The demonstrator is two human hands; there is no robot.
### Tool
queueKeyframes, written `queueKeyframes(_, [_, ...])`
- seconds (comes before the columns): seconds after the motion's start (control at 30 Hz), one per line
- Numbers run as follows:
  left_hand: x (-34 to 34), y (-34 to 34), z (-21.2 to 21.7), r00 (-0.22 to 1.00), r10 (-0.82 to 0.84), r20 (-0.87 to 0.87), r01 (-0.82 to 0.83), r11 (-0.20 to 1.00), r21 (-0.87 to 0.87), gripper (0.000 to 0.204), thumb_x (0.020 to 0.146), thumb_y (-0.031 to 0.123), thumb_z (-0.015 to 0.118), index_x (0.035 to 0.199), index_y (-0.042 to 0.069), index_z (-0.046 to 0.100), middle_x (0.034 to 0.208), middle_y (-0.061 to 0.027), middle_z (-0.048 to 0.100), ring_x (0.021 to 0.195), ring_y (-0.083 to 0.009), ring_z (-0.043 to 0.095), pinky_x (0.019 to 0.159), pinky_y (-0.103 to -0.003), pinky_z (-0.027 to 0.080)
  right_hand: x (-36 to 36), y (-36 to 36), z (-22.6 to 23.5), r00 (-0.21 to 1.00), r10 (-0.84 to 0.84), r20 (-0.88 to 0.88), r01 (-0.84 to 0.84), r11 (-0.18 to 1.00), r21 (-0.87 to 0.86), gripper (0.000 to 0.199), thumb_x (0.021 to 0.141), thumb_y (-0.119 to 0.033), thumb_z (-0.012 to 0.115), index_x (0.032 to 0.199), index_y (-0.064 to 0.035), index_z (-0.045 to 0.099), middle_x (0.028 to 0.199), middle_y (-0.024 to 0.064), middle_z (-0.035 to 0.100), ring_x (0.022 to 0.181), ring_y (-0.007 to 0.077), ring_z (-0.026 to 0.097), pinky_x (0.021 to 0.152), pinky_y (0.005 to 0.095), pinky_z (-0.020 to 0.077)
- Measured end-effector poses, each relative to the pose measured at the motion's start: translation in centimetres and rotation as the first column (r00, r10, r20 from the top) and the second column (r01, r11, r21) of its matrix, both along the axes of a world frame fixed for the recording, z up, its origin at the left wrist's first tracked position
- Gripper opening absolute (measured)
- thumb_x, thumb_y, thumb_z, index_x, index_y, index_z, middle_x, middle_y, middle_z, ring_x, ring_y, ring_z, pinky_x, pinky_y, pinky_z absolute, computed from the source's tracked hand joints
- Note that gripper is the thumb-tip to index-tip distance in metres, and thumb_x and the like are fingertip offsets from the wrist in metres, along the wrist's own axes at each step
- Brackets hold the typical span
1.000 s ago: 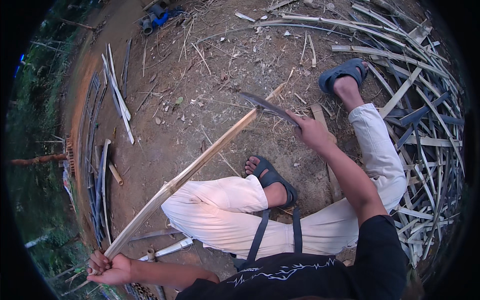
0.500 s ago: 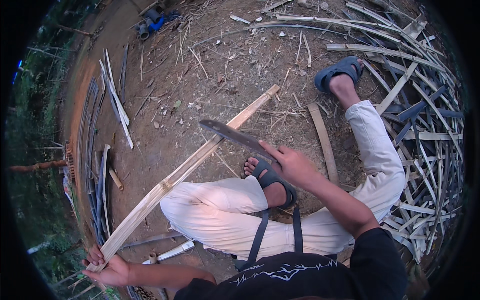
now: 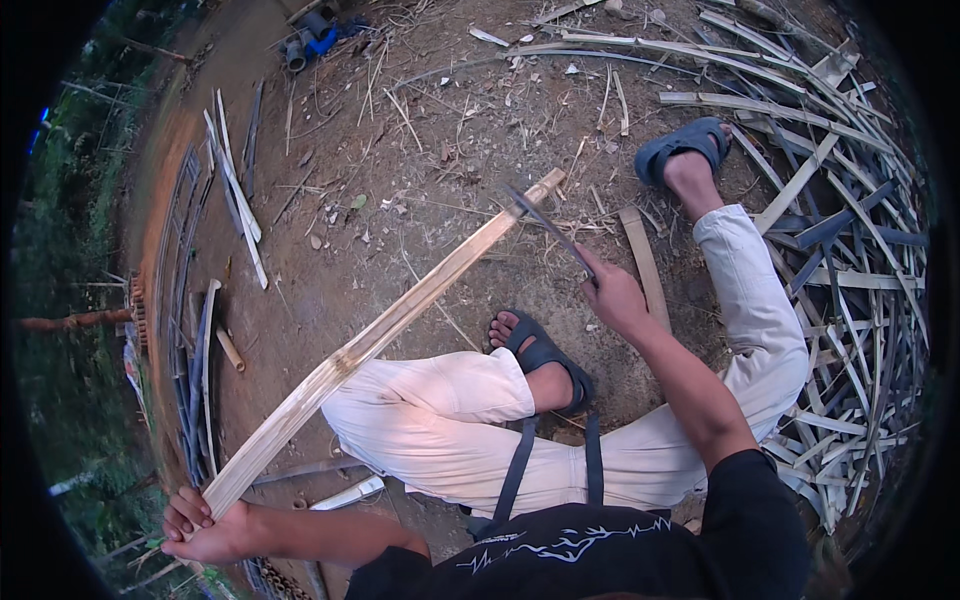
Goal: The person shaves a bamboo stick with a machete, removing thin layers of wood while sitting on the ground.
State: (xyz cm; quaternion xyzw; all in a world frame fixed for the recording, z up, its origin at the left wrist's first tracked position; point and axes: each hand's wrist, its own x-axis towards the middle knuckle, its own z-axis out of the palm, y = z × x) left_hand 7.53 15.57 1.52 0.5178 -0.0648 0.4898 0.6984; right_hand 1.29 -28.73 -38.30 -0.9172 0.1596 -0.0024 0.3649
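Note:
A long split bamboo strip runs diagonally from lower left to upper centre. My left hand grips its near end at the lower left. My right hand holds a dark-bladed knife whose blade tip meets the strip near its far end. I sit on bare earth in pale trousers and dark blue sandals, one under the strip, the other farther right.
A heap of bamboo slats fills the right side. More strips lie at the left beside dark stalks. A short flat piece lies by my right hand. Blue pipe pieces sit at the top.
My right hand drew the knife down along the strip toward me, then swung it back up to the strip's far end. My left hand kept its grip.

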Motion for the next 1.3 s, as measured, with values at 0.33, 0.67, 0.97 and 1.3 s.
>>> queueKeyframes(0.33, [1.7,-1.1,0.0,0.948,0.298,-0.111,-0.299,0.954,0.007,0.052,0.109,0.044,0.029,0.068,0.014,0.036,0.056,0.0002,0.027,0.044,-0.0125,0.021,0.040,-0.027,0.019,1.5,2.1,1.2,0.991,0.092,0.092,-0.076,0.984,-0.158,0.072,0.086,-0.018,0.068,0.152,-0.0279,0.041,0.084,0.0165,0.064,0.072,0.0364,0.069,0.063,0.0481,0.0556])
queueKeyframes(0.67, [1.7,-0.3,-0.9,0.955,0.278,-0.103,-0.285,0.957,-0.056,0.053,0.109,0.044,0.028,0.068,0.013,0.040,0.056,0.0003,0.030,0.042,-0.0120,0.021,0.039,-0.027,0.019,2.6,1.2,-0.6,0.999,0.021,0.034,-0.017,0.994,-0.107,0.070,0.087,-0.014,0.066,0.151,-0.0269,0.043,0.084,0.0174,0.064,0.070,0.0380,0.067,0.065,0.0500,0.0553])
queueKeyframes(0.97, [1.7,-1.0,-1.1,0.954,0.282,-0.106,-0.289,0.956,-0.056,0.051,0.109,0.044,0.031,0.069,0.013,0.040,0.056,0.0008,0.030,0.041,-0.0112,0.021,0.038,-0.027,0.017,4.6,-2.0,-2.4,0.997,-0.031,-0.073,0.023,0.994,-0.105,0.067,0.086,-0.019,0.067,0.148,-0.0221,0.045,0.082,0.0196,0.066,0.073,0.0405,0.069,0.067,0.0521,0.0555])
queueKeyframes(1.3, [1.6,-1.0,-1.6,0.955,0.285,-0.085,-0.293,0.952,-0.090,0.048,0.109,0.041,0.033,0.070,0.014,0.038,0.056,0.0006,0.029,0.042,-0.0112,0.020,0.039,-0.027,0.017,4.5,-2.2,-1.1,0.991,0.034,-0.129,-0.051,0.990,-0.130,0.065,0.083,-0.016,0.067,0.145,-0.0212,0.049,0.088,0.0195,0.067,0.076,0.0372,0.070,0.070,0.0500,0.0565])
